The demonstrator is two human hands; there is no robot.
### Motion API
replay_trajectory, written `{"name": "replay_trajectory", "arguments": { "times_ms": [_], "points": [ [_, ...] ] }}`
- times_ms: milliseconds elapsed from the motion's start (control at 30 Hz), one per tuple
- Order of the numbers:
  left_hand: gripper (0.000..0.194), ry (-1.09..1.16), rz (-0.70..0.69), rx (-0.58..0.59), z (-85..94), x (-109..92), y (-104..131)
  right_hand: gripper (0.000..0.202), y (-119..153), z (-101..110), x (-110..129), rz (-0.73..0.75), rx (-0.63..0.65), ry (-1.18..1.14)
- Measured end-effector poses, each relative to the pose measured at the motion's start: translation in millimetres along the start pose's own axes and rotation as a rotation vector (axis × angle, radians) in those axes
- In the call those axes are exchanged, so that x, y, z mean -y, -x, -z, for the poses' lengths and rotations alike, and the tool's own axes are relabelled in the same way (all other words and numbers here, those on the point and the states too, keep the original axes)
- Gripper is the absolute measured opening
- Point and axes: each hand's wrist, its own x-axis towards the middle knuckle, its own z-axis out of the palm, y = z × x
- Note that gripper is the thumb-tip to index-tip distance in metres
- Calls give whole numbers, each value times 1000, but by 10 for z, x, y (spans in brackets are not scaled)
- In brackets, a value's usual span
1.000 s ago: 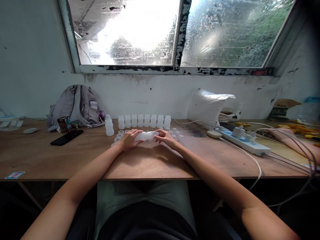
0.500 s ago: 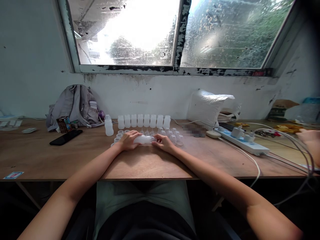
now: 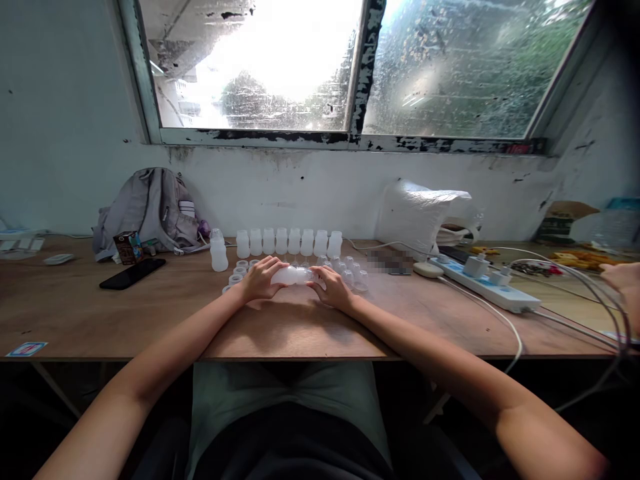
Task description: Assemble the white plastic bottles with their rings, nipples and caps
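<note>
A frosted white bottle (image 3: 289, 275) lies on its side between my hands, just above the front part of the wooden table (image 3: 280, 327). My left hand (image 3: 263, 279) is closed round its left end. At its clear right end, my right hand (image 3: 330, 287) grips with thumb and fingers. Behind my hands stands a row of several white bottles (image 3: 282, 241). White rings (image 3: 235, 279) sit beside my left hand, and clear domed caps (image 3: 357, 275) are grouped beyond my right hand. One capped bottle (image 3: 219, 251) stands apart at the left.
A grey backpack (image 3: 145, 213), a small carton (image 3: 129, 247) and a black phone (image 3: 133, 274) are at the left. To the right are a white plastic bag (image 3: 413, 213), a power strip (image 3: 500, 290) with cables, and another person's hand (image 3: 623, 283) at the edge.
My left hand's fingers have shifted on the bottle, and its thumb sticks out more. My right thumb and fingers now hold the clear end more squarely. The bottle has risen slightly.
</note>
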Motion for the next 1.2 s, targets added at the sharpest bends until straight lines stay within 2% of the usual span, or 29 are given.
{"name": "replay_trajectory", "arguments": {
  "times_ms": [300,367,533,633,733,833,933,1000,1100,1200],
  "points": [
    [37,11,-86,10,2,37,-16,30,25,-18,-25,38,2,-4],
    [36,22,-26,5,-28,11,-13,31,8,-12,-13,8,20,-14],
    [46,140,279,-48,-184,-125,-46,39,-53,24,29,-118,-30,-57],
    [52,285,286,30,-249,-158,-57,43,-81,51,51,-157,-65,-90],
    [49,416,285,116,-264,-134,-51,43,-127,71,85,-156,-80,-122],
    [48,543,410,66,-284,-85,-50,41,-185,77,110,-166,-126,-150],
    [54,704,573,-5,-335,-32,-45,41,-200,55,93,-214,-193,-136],
    [58,789,647,-8,-375,-2,-32,39,-175,18,66,-246,-191,-123],
    [66,790,662,3,-413,24,-7,36,-117,-59,50,-279,-135,-118],
    [84,668,618,-20,-382,27,-21,36,-80,-126,89,-283,-56,-133]
  ]
}}
